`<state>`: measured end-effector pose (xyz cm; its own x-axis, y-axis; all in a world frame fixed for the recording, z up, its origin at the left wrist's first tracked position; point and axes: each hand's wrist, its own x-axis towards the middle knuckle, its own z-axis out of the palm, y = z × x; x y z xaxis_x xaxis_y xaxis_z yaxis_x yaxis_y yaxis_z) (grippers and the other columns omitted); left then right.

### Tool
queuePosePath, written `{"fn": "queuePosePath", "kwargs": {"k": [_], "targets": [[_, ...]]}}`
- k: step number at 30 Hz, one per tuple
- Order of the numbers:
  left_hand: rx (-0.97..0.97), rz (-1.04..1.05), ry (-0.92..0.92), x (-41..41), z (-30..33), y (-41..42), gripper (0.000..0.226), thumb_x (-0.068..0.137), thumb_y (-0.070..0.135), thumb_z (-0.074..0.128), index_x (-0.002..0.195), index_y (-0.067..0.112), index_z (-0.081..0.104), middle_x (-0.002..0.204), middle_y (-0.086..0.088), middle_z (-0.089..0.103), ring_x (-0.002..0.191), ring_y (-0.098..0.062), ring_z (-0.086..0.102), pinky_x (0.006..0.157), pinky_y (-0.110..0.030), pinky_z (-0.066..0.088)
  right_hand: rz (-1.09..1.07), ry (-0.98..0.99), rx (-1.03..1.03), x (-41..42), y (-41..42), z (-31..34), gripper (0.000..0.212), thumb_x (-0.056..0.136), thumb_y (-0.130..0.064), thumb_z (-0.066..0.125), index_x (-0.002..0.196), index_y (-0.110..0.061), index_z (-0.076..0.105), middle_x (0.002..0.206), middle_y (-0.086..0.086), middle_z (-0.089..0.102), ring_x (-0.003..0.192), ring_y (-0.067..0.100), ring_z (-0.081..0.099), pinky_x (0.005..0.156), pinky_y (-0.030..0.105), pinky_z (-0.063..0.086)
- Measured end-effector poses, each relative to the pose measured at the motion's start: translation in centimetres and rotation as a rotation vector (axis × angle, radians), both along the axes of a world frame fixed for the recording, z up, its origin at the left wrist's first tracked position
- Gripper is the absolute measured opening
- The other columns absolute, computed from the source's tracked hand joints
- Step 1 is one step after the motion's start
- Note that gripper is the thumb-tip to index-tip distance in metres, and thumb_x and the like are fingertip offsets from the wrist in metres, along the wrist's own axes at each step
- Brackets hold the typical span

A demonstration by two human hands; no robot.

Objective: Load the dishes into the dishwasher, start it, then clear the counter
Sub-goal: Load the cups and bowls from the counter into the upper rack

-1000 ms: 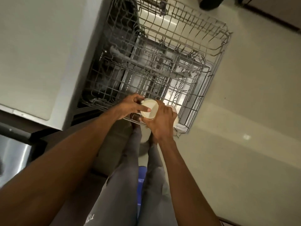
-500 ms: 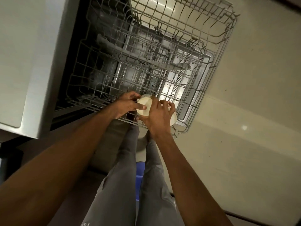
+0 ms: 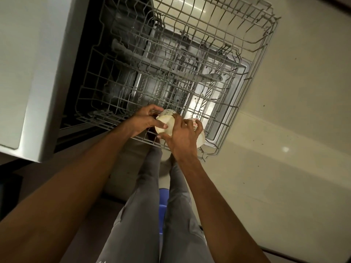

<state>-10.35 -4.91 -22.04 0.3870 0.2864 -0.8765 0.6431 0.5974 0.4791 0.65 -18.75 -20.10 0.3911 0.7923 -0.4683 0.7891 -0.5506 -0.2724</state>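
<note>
A grey wire dishwasher rack (image 3: pixel 252 86) is pulled out over the open dishwasher below me. At its near edge my left hand (image 3: pixel 143 121) grips a cream cup (image 3: pixel 167 123) with a patterned outside, thumb across its pale face. My right hand (image 3: pixel 181 138) touches that cup with its fingertips and curls round a second cream cup (image 3: pixel 201 136), mostly hidden behind the hand, with a red pattern near its rim. Both cups sit just above the rack's front wires.
The white counter (image 3: pixel 28 73) overhangs on the left beside the dishwasher opening. Pale tiled floor (image 3: pixel 284 168) spreads to the right. My grey-trousered legs (image 3: pixel 138 215) stand right in front of the rack, with something blue (image 3: pixel 163 198) between them.
The view has closed in on the rack. Both hands stay at its near edge, and the cup in my left hand has turned so its patterned side shows.
</note>
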Motion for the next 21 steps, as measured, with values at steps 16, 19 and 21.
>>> {"fn": "queuePosePath", "kwargs": {"k": [16, 19, 21], "targets": [[0.056, -0.116, 0.097, 1.0, 4.5, -0.2, 0.066, 0.079, 0.007, 0.083, 0.136, 0.015, 0.051, 0.126, -0.001, 0.059, 0.108, -0.018, 0.061, 0.077, -0.029, 0.054, 0.057, 0.076, -0.039, 1.7, 0.8, 3.8, 0.055, 0.098, -0.042, 0.061, 0.145, -0.017, 0.047, 0.135, 0.007, 0.064, 0.130, 0.029, 0.052, 0.115, 0.049, 0.011], [0.187, -0.059, 0.120, 1.6, 7.9, -0.6, 0.047, 0.085, 0.012, 0.079, 0.127, 0.010, 0.057, 0.123, -0.006, 0.062, 0.106, -0.022, 0.064, 0.077, -0.031, 0.056, 0.032, 0.062, -0.017, 2.6, 1.0, 6.7, 0.048, 0.100, -0.038, 0.057, 0.143, -0.018, 0.048, 0.132, 0.006, 0.066, 0.130, 0.029, 0.053, 0.118, 0.051, 0.013], [0.314, 0.010, 0.143, 1.9, 10.1, -0.8, 0.033, 0.090, 0.009, 0.074, 0.120, 0.006, 0.060, 0.115, -0.008, 0.063, 0.103, -0.022, 0.062, 0.070, -0.023, 0.051, 0.030, 0.062, -0.013, 3.2, 1.1, 8.6, 0.042, 0.100, -0.033, 0.056, 0.139, -0.017, 0.050, 0.122, 0.007, 0.069, 0.124, 0.030, 0.057, 0.118, 0.052, 0.014]]}}
